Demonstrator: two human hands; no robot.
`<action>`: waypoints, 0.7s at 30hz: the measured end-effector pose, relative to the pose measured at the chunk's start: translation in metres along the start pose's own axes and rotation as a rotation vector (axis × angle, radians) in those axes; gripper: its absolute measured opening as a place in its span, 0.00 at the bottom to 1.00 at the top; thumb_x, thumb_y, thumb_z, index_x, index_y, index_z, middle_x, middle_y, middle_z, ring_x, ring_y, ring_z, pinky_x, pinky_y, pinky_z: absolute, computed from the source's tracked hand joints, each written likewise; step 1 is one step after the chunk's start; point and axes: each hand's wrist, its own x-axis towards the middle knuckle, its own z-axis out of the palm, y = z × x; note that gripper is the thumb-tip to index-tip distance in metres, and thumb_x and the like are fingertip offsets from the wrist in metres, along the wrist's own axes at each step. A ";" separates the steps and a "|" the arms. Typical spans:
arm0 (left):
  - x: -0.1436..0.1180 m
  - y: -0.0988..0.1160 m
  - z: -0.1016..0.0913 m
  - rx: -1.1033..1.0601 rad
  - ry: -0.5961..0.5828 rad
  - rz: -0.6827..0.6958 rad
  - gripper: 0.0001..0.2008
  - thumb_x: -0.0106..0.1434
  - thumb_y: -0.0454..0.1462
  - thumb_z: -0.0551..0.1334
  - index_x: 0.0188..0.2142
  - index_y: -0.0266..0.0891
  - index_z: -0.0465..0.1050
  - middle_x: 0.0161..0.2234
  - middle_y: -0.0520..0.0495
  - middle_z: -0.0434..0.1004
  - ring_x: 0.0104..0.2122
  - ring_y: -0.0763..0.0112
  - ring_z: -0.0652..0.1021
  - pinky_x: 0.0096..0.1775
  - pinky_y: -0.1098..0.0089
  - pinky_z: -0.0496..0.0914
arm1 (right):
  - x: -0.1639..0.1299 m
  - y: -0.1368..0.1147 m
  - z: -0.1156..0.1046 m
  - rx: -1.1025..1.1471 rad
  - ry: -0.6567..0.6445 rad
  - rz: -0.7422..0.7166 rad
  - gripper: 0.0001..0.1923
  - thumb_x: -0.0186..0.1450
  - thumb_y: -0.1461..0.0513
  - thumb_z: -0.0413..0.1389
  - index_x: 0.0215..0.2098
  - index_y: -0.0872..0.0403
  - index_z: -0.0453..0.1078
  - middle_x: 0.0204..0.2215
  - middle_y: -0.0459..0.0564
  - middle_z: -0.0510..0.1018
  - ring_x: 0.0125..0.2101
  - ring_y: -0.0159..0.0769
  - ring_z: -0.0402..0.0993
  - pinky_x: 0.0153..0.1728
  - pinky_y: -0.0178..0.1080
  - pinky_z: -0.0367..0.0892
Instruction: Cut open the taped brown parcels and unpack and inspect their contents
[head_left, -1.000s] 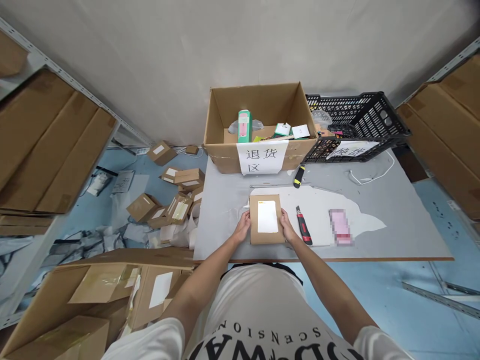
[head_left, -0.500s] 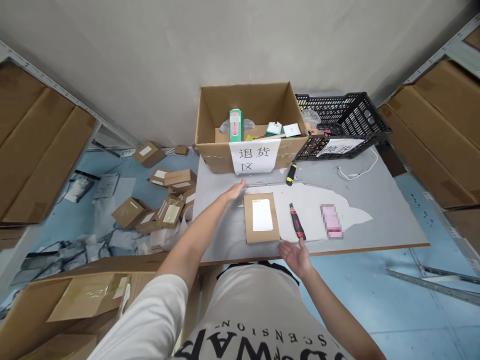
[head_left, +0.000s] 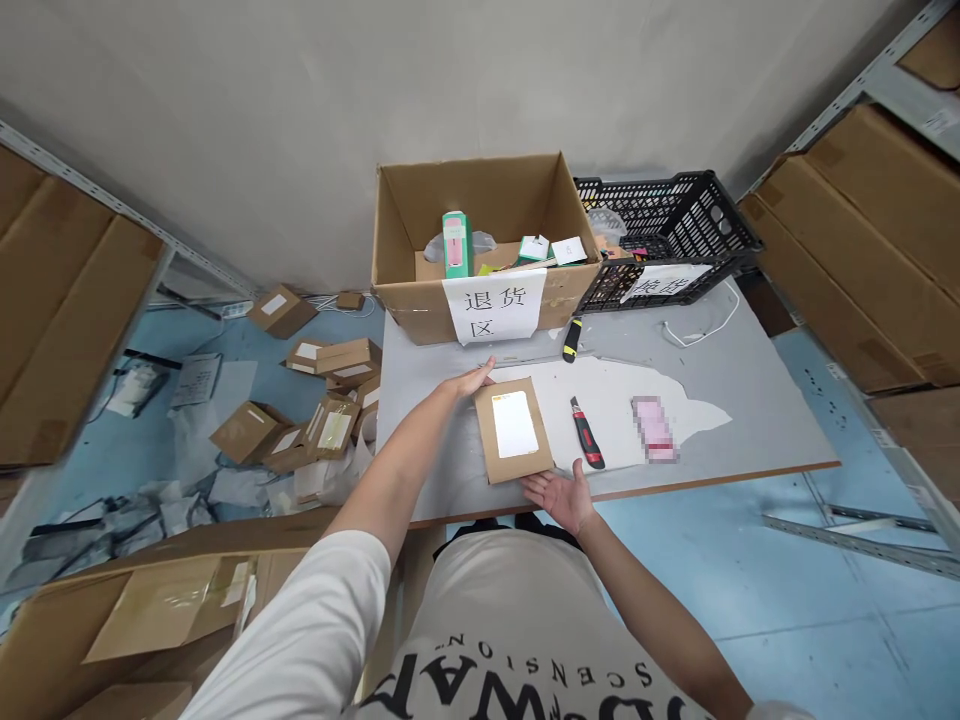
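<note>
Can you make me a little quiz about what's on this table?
1. True or false: the red knife lies on top of the flat brown parcel.
2. Which hand is at the parcel's far corner? A) left hand B) right hand
3. Fill in: the big cardboard box has a white paper ___ on its front.

Key: 1 false, it lies beside it. 2 A. 3 sign.
</note>
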 end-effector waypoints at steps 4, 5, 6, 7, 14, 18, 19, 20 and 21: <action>-0.013 0.006 -0.011 -0.023 -0.074 -0.118 0.38 0.62 0.59 0.42 0.36 0.32 0.80 0.28 0.40 0.81 0.40 0.55 0.77 0.48 0.64 0.63 | -0.001 -0.012 -0.002 -0.011 -0.016 0.048 0.43 0.61 0.36 0.30 0.48 0.59 0.66 0.52 0.69 0.69 0.56 0.52 0.63 0.54 0.58 0.56; -0.017 0.008 -0.015 -0.028 -0.092 -0.150 0.38 0.62 0.60 0.43 0.36 0.32 0.80 0.28 0.40 0.81 0.40 0.55 0.77 0.48 0.64 0.63 | -0.001 -0.017 -0.002 -0.019 -0.014 0.061 0.43 0.61 0.36 0.30 0.48 0.59 0.66 0.52 0.69 0.69 0.56 0.52 0.63 0.53 0.58 0.57; -0.021 0.010 -0.018 -0.031 -0.113 -0.187 0.39 0.61 0.61 0.43 0.37 0.32 0.80 0.30 0.39 0.81 0.39 0.55 0.77 0.48 0.64 0.63 | 0.000 -0.024 -0.003 -0.029 -0.010 0.074 0.44 0.61 0.36 0.29 0.48 0.60 0.66 0.51 0.70 0.70 0.56 0.53 0.63 0.53 0.57 0.58; -0.027 0.012 -0.022 -0.036 -0.136 -0.222 0.40 0.61 0.62 0.42 0.38 0.33 0.80 0.31 0.39 0.81 0.39 0.55 0.77 0.47 0.64 0.64 | 0.001 -0.032 -0.004 -0.044 -0.007 0.087 0.45 0.60 0.35 0.29 0.48 0.61 0.66 0.51 0.70 0.70 0.55 0.53 0.64 0.52 0.57 0.59; -0.091 -0.003 -0.031 -0.294 -0.107 -0.185 0.46 0.56 0.66 0.36 0.45 0.37 0.77 0.41 0.38 0.80 0.47 0.53 0.75 0.47 0.62 0.65 | 0.032 -0.110 -0.007 -0.332 0.077 0.149 0.50 0.57 0.33 0.27 0.43 0.62 0.70 0.46 0.72 0.74 0.50 0.51 0.71 0.50 0.54 0.64; -0.123 -0.037 -0.006 -0.434 0.016 -0.149 0.48 0.55 0.67 0.33 0.48 0.38 0.75 0.45 0.38 0.78 0.51 0.54 0.73 0.51 0.59 0.63 | 0.060 -0.133 -0.005 -0.499 0.185 0.104 0.45 0.59 0.34 0.33 0.41 0.61 0.73 0.47 0.70 0.74 0.50 0.51 0.71 0.52 0.52 0.63; -0.128 -0.046 0.003 -0.454 0.045 -0.141 0.48 0.55 0.67 0.32 0.49 0.39 0.74 0.47 0.38 0.77 0.51 0.54 0.73 0.52 0.58 0.63 | 0.066 -0.134 -0.004 -0.535 0.197 0.082 0.43 0.60 0.35 0.34 0.40 0.60 0.73 0.46 0.69 0.75 0.51 0.50 0.70 0.53 0.52 0.63; -0.133 -0.056 0.011 -0.468 0.084 -0.127 0.48 0.55 0.67 0.32 0.49 0.40 0.74 0.48 0.39 0.76 0.52 0.55 0.72 0.53 0.58 0.62 | 0.071 -0.133 -0.003 -0.564 0.202 0.056 0.41 0.61 0.36 0.36 0.41 0.59 0.74 0.46 0.68 0.75 0.51 0.50 0.70 0.53 0.52 0.63; -0.136 -0.065 0.020 -0.478 0.122 -0.112 0.47 0.55 0.67 0.32 0.50 0.42 0.73 0.49 0.40 0.75 0.52 0.55 0.72 0.54 0.58 0.62 | 0.075 -0.131 -0.002 -0.585 0.205 0.029 0.39 0.62 0.37 0.38 0.41 0.58 0.74 0.46 0.66 0.76 0.51 0.50 0.70 0.54 0.53 0.62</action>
